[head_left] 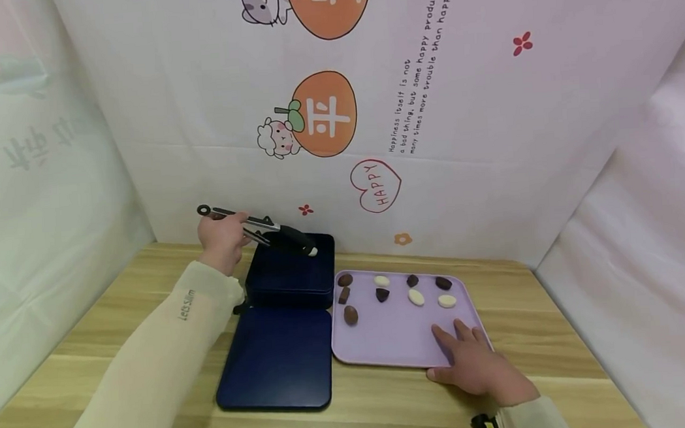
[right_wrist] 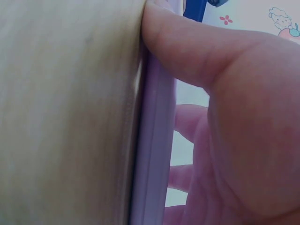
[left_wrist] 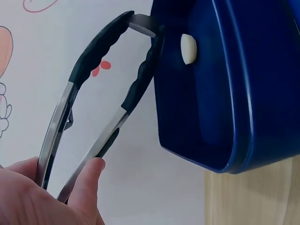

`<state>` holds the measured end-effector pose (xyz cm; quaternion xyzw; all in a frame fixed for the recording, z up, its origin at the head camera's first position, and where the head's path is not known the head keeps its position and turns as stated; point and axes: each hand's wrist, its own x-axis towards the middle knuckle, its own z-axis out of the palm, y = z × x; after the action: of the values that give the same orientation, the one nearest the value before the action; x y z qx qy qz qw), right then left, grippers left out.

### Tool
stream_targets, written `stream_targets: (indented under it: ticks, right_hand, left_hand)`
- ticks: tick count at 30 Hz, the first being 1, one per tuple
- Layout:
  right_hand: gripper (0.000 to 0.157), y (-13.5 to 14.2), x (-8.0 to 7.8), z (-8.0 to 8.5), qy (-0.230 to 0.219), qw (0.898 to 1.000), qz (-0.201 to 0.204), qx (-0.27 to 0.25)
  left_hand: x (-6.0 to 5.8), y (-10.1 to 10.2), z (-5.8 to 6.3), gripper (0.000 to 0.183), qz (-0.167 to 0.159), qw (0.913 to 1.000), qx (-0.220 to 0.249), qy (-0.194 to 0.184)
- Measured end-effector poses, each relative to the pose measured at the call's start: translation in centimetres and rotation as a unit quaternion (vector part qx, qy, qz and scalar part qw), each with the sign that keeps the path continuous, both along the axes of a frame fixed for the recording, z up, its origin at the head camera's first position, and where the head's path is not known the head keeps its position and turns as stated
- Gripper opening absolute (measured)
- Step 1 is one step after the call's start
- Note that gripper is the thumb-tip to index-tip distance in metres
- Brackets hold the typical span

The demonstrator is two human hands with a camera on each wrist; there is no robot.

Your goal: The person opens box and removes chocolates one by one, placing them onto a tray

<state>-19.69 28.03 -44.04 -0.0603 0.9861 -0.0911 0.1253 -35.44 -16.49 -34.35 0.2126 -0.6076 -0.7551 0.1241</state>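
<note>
My left hand (head_left: pixel 222 240) grips a pair of kitchen tongs (left_wrist: pixel 96 54) with black handles or tips and steel arms. They reach over the deep navy box (head_left: pixel 291 297). A white oval chocolate (left_wrist: pixel 189 49) lies inside that box, beside the tongs' black ends in the left wrist view. My right hand (head_left: pixel 475 366) rests at the near right corner of the lilac tray (head_left: pixel 386 349), fingers spread over it and thumb at its near edge. On the tray sit several chocolates: a brown egg-shaped one (head_left: pixel 351 315), a white oval one (head_left: pixel 447 301) and a dark one (head_left: pixel 383 294) among them.
A flat navy lid (head_left: pixel 275 359) lies on the wooden table (head_left: pixel 384 408) in front of the box, left of the tray. Behind the box hangs a white printed cloth (head_left: pixel 465 200), close to the table's back edge. More white cloth (head_left: pixel 645 254) hangs at the right side.
</note>
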Motion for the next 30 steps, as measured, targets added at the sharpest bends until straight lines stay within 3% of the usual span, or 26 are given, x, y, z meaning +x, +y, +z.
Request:
stream_targets:
  ticks: [7, 14, 23, 30]
  right_hand:
    - [0.097, 0.2, 0.0, -0.4, 0.004, 1.000, 0.001, 0.000]
    - [0.096, 0.1, 0.0, -0.3, -0.002, 1.000, -0.004, -0.006]
    - [0.095, 0.0, 0.1, -0.2, 0.002, 1.000, 0.000, -0.002]
    - [0.096, 0.0, 0.1, -0.1, 0.004, 1.000, 0.000, -0.002]
  left_hand:
    - [0.3, 0.6, 0.5, 0.081, -0.020, 0.9995, 0.024, -0.011]
    - [1.2, 2.9, 0.7, 0.058, -0.056, 0.9984, 0.000, 0.000]
    - [2.9, 7.0, 1.2, 0.054, -0.104, 0.9942, 0.011, 0.024]
    - [4.6, 10.1, 1.3, 0.044, -0.130, 0.9893, -0.023, 0.062]
